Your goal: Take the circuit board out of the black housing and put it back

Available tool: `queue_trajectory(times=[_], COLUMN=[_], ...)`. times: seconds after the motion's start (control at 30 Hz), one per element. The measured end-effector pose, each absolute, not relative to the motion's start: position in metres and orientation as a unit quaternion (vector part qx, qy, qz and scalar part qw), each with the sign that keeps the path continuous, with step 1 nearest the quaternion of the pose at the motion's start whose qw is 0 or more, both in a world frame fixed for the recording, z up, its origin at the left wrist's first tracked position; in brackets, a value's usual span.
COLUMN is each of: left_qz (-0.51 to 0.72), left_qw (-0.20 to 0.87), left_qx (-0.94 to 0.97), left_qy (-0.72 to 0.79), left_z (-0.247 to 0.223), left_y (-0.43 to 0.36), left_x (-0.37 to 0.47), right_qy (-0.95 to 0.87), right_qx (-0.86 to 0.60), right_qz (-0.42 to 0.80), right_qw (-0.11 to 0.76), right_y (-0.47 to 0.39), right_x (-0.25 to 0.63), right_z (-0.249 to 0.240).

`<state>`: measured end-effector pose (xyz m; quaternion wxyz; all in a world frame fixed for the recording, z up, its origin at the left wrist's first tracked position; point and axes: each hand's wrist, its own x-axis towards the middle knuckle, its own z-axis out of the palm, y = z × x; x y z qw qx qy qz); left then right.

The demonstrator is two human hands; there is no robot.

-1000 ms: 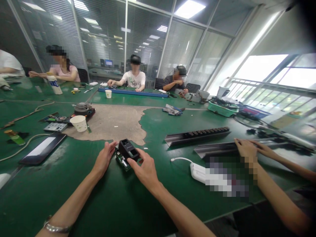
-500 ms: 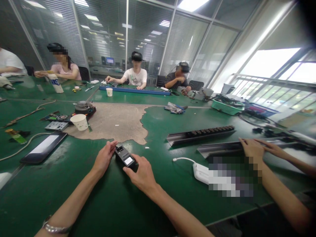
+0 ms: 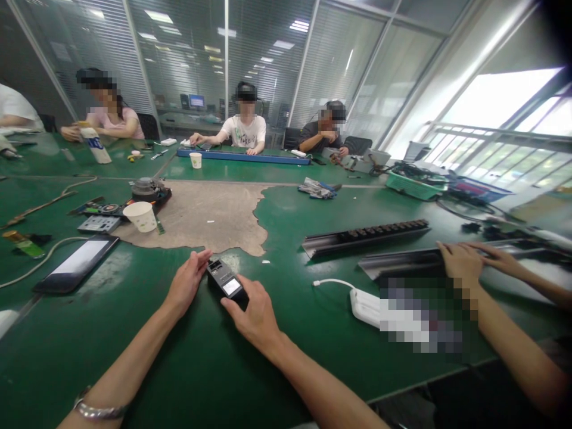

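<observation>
A small black box-shaped device (image 3: 227, 280) with a bright white label or screen lies on the green table in front of me. My right hand (image 3: 255, 310) holds its near end, thumb on one side and fingers on the other. At the far left end of the device, my left hand (image 3: 190, 283) has its fingers stretched out straight, and the fingertips touch or nearly touch its edge. The left palm holds nothing that I can see. The underside of the device is hidden.
To the left lie a black phone (image 3: 78, 265), a paper cup (image 3: 140, 216) and a speaker part (image 3: 149, 189). On the right are a black metal rail (image 3: 366, 237), a white adapter (image 3: 365, 307) and a co-worker's hands (image 3: 462, 262) on another rail. More people sit across the table.
The view has shifted slightly. Both my hands stay almost in place around the black device, with the right one still holding it.
</observation>
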<state>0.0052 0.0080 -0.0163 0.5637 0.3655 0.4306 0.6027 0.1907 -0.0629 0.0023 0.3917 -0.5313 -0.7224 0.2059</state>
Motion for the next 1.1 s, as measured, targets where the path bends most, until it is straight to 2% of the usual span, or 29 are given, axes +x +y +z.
queue_trajectory(times=[0.17,0.3,0.43,0.83,1.1], left_qz=[0.597,0.611,0.615,0.602,0.565], left_qw=[0.565,0.574,0.569,0.569,0.535], left_qx=[0.368,0.361,0.362,0.354,0.384], left_qy=[0.434,0.408,0.409,0.434,0.498], left_z=[-0.014,-0.014,-0.021,-0.020,-0.008], left_y=[0.006,0.006,0.010,0.009,0.002], left_x=[0.006,0.006,0.004,-0.001,-0.005], right_qy=[-0.713,-0.688,-0.630,-0.655,-0.666], right_qx=[-0.523,-0.507,-0.557,-0.640,-0.639], right_qz=[0.218,0.223,0.202,0.189,0.152], right_qw=[0.414,0.468,0.503,0.355,0.354], right_y=[-0.064,-0.062,-0.049,-0.032,-0.033], right_x=[0.191,0.196,0.210,0.231,0.230], right_z=[0.009,0.020,0.023,0.004,-0.002])
